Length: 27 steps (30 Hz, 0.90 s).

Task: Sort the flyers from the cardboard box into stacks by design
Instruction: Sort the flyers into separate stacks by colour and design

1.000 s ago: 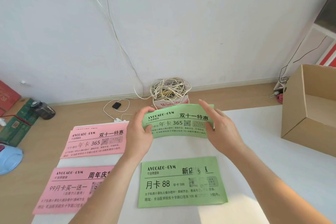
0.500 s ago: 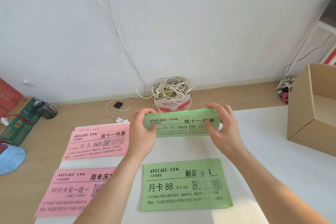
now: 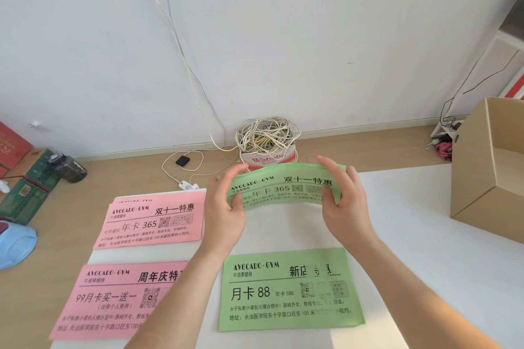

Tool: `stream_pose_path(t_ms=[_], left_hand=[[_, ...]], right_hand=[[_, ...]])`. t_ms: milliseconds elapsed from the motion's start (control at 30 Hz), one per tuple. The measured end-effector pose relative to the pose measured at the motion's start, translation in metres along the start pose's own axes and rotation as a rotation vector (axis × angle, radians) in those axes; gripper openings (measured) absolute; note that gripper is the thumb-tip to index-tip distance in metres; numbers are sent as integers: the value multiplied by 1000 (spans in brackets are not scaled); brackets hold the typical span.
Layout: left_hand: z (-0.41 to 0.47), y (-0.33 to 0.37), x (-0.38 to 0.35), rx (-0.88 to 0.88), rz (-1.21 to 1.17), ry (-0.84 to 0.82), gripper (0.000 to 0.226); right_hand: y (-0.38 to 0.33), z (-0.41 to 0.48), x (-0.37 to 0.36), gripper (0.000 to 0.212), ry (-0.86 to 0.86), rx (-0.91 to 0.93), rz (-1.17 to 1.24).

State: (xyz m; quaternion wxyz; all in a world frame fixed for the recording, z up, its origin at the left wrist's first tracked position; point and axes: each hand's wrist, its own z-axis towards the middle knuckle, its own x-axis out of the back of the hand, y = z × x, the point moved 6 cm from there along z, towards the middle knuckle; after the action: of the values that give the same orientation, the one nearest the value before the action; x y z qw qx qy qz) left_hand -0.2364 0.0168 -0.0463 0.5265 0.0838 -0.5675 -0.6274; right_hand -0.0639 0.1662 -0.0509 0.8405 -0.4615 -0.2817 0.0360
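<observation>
Looks mostly sorted to me: three stacks are down, the pink 365 stack (image 3: 153, 221) at 10 o'clock, the pink 99 stack (image 3: 113, 297) at 8, and the green 88 stack (image 3: 289, 292) at 6. The green 365 flyers (image 3: 283, 187) are held up at 12. The left hand (image 3: 226, 207) and right hand (image 3: 346, 207) each grasp an end, fingers curled round it. The long axis runs 9 to 3, bowed upward in the middle, header toward 12. Can't tell if the cardboard box (image 3: 479, 178) at 3 has more.

Four flyer piles, one cardboard box (image 3: 476, 167), two hands.
Pink, two: upper pink pile (image 3: 153, 224) and lower pink pile (image 3: 113, 297), left of frame. Green, two: flat green pile (image 3: 289, 292) lower centre, held green pile (image 3: 283, 187) between left hand (image 3: 224, 215) and right hand (image 3: 346, 207). One tub of cables (image 3: 266, 139).
</observation>
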Motion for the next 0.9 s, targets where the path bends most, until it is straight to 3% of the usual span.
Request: stream_pose_path(t_ms=[300,500,633,900], left_hand=[[-2,-10,4,54,-78,25,56],[-7,-13,-4,208,-250,15,77],[-12,-11,-8,227,-241,15,76],[-8,-1,-2,186,-198,18,95]], right_hand=[[1,-12,-2,69,-86,-8,11],[1,-11,-5,68,10,-35,85],[1,-17,-11,84,-15,-90,149],[-7,-13,-11,79,-64,43,-20]])
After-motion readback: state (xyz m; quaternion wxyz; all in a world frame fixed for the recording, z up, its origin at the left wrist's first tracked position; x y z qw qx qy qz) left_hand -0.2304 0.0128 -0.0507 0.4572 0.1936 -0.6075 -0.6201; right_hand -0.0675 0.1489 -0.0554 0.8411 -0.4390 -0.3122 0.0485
